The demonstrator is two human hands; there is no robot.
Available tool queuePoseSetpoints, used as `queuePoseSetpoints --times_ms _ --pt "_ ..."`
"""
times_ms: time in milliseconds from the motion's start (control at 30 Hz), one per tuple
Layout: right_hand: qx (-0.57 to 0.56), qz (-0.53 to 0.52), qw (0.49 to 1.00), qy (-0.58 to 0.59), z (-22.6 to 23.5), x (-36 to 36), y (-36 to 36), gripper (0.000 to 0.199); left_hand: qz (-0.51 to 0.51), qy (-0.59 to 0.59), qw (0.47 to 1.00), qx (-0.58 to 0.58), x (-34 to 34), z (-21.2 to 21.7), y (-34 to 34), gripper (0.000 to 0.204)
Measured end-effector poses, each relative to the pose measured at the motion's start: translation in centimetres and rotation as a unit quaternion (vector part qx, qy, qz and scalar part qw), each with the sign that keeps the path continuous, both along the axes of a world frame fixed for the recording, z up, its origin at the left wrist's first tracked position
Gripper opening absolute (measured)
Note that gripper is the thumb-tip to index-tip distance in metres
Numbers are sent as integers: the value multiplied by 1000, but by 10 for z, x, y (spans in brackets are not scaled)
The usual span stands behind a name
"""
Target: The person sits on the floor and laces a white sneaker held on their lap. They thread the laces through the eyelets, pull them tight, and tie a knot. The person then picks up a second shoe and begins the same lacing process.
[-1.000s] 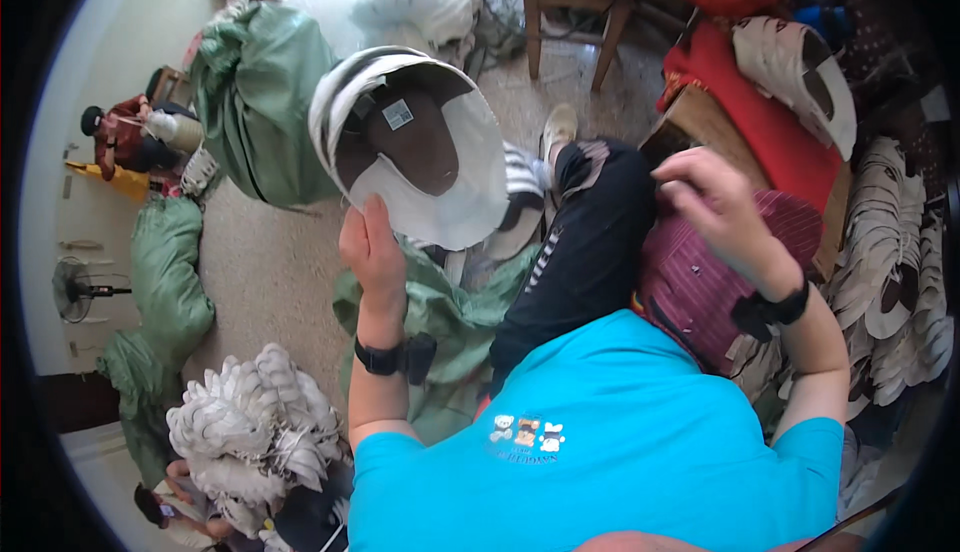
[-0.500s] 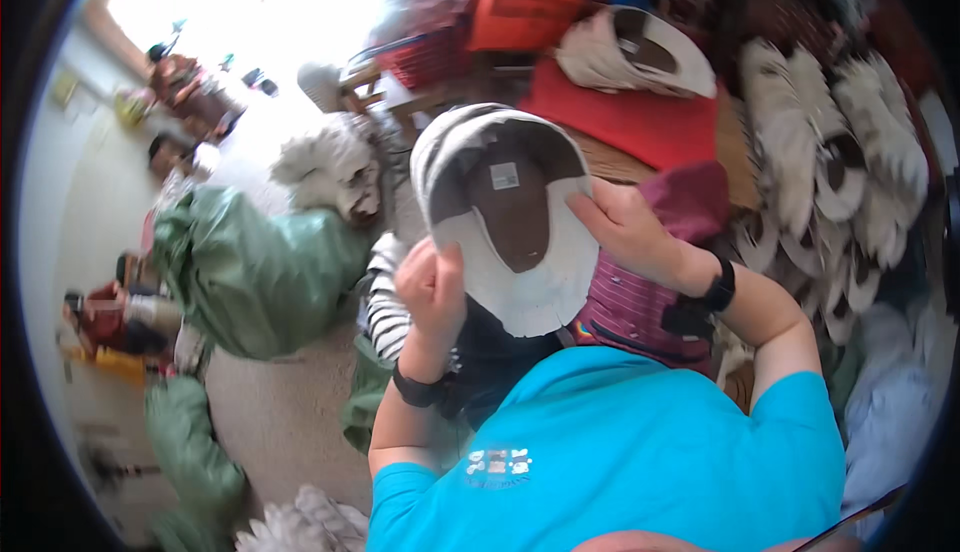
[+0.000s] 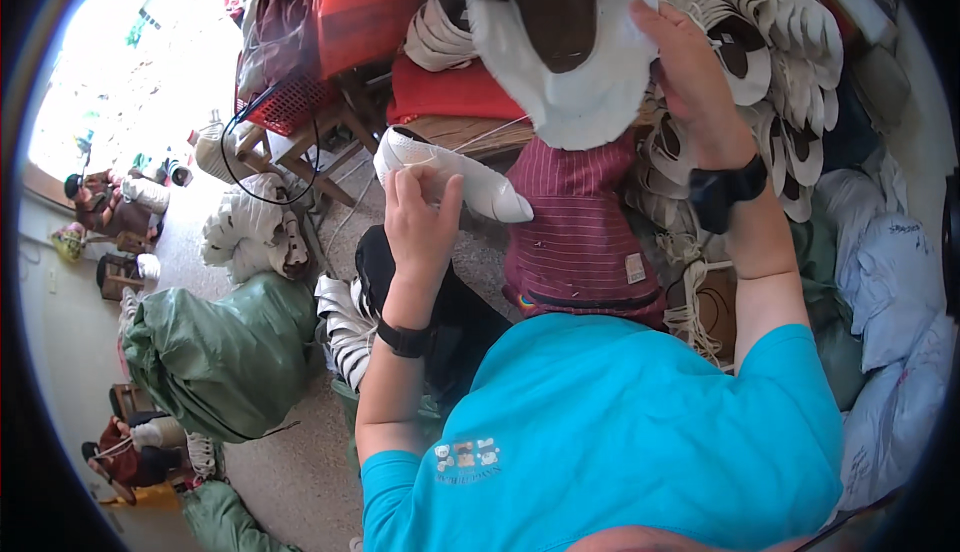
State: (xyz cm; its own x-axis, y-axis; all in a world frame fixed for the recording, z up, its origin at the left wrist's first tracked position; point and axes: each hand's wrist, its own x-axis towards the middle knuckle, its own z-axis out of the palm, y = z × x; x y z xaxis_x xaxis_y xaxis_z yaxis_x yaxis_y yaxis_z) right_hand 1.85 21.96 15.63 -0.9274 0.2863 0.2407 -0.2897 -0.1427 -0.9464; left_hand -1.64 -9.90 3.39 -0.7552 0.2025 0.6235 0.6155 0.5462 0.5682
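Note:
My right hand (image 3: 695, 77) is raised at the upper middle, thumb and fingers closed on the edge of a white shoe upper (image 3: 590, 97). That upper has a brown lining with a small pale label inside; its far end is cut off by the frame. Lower and to the left, my left hand (image 3: 422, 214) pinches a second white shoe upper (image 3: 480, 187), which is turned sideways with its tip toward the right. The two uppers are apart. Below them a maroon striped cloth (image 3: 575, 232) lies in front of me.
A wooden bench (image 3: 480, 137) bears a red cloth (image 3: 440, 92) and nested uppers (image 3: 443, 32). More uppers (image 3: 790, 22) are stacked at right, above pale sacks (image 3: 900, 282). A red basket (image 3: 290, 102), a green sack (image 3: 225, 352) and seated people (image 3: 140, 457) are at left.
One upper is now in each hand, where both hands were on the stacked uppers before. My right hand has moved up and away; the view has swung to the right.

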Motion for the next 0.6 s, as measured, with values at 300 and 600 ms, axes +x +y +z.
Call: queuePoseSetpoints --times_ms 300,600 --pt "-575 451 682 -22 -102 12 -25 46 22 0 996 -87 18 12 4 49" --pt "-583 455 671 -39 -156 2 -70 52 31 34 998 -39 19 48 -11 23"
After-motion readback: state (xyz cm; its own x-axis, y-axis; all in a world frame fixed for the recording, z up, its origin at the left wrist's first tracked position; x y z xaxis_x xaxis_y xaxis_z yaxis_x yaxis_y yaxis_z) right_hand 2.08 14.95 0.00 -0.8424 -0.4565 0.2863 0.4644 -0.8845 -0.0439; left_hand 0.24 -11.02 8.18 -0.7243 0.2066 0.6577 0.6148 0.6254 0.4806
